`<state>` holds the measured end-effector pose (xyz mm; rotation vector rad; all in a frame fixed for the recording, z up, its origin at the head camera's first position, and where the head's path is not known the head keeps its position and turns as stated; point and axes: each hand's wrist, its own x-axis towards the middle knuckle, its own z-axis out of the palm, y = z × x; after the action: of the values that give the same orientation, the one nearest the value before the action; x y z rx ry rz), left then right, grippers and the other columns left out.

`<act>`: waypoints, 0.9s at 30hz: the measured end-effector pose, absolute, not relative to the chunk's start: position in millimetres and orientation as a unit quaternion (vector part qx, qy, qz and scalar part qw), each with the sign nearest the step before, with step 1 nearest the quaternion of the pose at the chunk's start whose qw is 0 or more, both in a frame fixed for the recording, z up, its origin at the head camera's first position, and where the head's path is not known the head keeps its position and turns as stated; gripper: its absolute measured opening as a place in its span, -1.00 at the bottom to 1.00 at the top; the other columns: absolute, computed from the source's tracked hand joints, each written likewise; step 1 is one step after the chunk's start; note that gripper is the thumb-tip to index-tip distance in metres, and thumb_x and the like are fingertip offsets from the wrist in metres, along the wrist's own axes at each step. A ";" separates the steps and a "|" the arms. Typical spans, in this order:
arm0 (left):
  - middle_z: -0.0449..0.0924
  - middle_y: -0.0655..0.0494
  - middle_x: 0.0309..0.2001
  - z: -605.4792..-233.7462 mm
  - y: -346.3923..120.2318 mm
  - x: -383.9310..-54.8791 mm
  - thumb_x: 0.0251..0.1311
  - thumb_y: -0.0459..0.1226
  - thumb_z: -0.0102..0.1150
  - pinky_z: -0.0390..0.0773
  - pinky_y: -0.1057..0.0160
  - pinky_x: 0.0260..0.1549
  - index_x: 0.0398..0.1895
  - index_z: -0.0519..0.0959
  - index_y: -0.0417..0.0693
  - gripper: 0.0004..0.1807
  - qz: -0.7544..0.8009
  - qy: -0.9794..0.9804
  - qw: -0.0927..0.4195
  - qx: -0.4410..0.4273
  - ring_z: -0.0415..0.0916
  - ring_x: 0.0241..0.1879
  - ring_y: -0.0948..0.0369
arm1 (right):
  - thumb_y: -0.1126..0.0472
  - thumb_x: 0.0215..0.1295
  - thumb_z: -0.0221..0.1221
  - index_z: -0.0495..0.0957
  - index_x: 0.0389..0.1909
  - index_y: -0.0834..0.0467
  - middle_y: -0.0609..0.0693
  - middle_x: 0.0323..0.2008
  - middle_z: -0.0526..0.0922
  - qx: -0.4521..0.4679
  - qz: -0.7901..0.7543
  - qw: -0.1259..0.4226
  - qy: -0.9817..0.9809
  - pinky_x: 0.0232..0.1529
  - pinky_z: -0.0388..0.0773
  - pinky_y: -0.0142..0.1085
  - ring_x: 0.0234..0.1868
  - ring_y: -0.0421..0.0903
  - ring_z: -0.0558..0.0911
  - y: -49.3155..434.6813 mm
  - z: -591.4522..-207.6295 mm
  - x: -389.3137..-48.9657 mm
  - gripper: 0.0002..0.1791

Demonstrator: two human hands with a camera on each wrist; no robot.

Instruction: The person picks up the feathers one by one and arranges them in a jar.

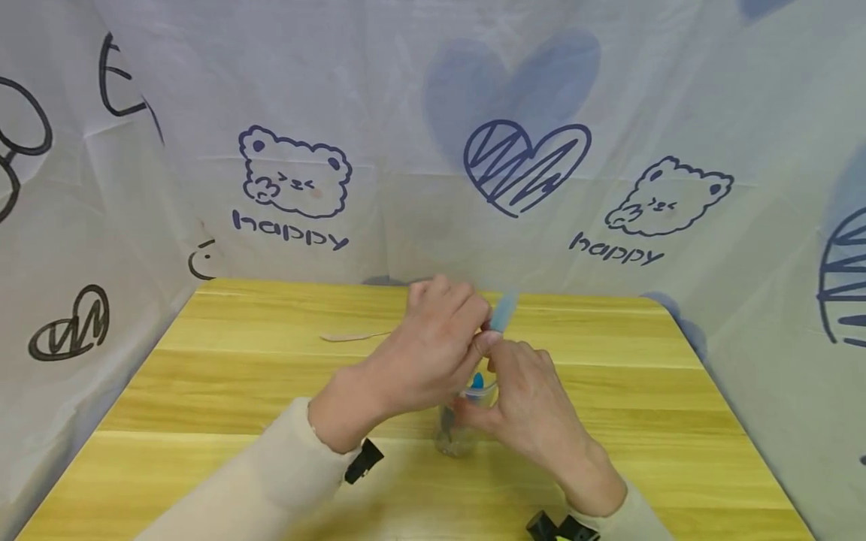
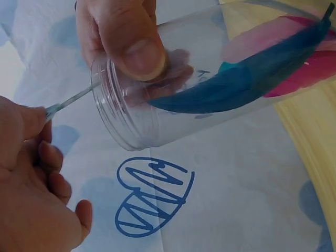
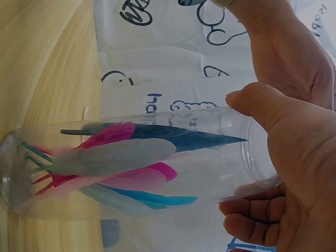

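Observation:
A clear screw-neck plastic jar (image 1: 455, 443) stands upright on the table, and my right hand (image 1: 537, 402) grips it near the rim, thumb on one side, fingers on the other. Inside are several feathers: a dark blue feather (image 2: 231, 92), pink feathers (image 3: 142, 177), a pale feather (image 3: 121, 156) and a bright blue feather (image 3: 168, 199). Over the mouth, my left hand (image 1: 433, 338) pinches a light blue feather (image 1: 503, 312). Its thin quill (image 2: 76, 98) points down to the jar's opening; whether the tip is inside I cannot tell.
A thin pale strip (image 1: 355, 336) lies on the wood-grain table (image 1: 237, 391), behind the left hand. A white cloth (image 1: 392, 113) with drawn hearts and bears hangs beyond the table edge. Black camera mounts (image 1: 364, 460) sit on both wrists.

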<state>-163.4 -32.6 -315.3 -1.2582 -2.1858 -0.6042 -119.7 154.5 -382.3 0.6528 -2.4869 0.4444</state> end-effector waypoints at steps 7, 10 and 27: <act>0.39 0.25 -0.36 -314.7 -35.1 -158.1 0.53 -0.12 0.19 0.16 0.07 -0.12 -0.32 0.47 0.06 -0.78 -0.185 -0.857 0.153 -0.457 0.20 -0.27 0.15 | -0.21 -0.03 0.57 0.48 0.07 0.11 -0.08 -0.37 0.57 0.225 0.165 0.242 -0.929 -0.27 0.37 -0.22 -0.32 -0.11 0.53 153.8 -381.6 -118.1 -0.24; 0.41 0.29 -0.37 -315.0 -37.5 -157.6 0.51 -0.10 0.21 0.18 0.07 -0.10 -0.32 0.49 0.10 -0.79 -0.167 -0.868 0.122 -0.451 0.23 -0.27 0.17 | -0.21 -0.01 0.56 0.48 0.11 0.07 -0.06 -0.29 0.64 0.221 0.170 0.233 -0.932 -0.25 0.42 -0.19 -0.27 -0.08 0.58 153.3 -380.9 -118.2 -0.24; 0.46 0.27 -0.30 -318.1 -45.5 -157.0 0.44 0.02 0.28 0.25 -0.01 -0.01 -0.22 0.56 0.09 -0.76 -0.095 -0.891 0.117 -0.428 0.28 -0.21 0.16 | -0.19 -0.02 0.54 0.47 -0.14 0.11 -0.09 -0.40 0.52 0.230 0.159 0.264 -0.923 -0.27 0.40 -0.21 -0.36 -0.11 0.50 153.2 -383.0 -118.6 -0.37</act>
<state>-157.0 -45.5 -318.1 -1.2530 -2.6080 -0.2785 -118.6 153.2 -383.0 0.6219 -2.4958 0.4312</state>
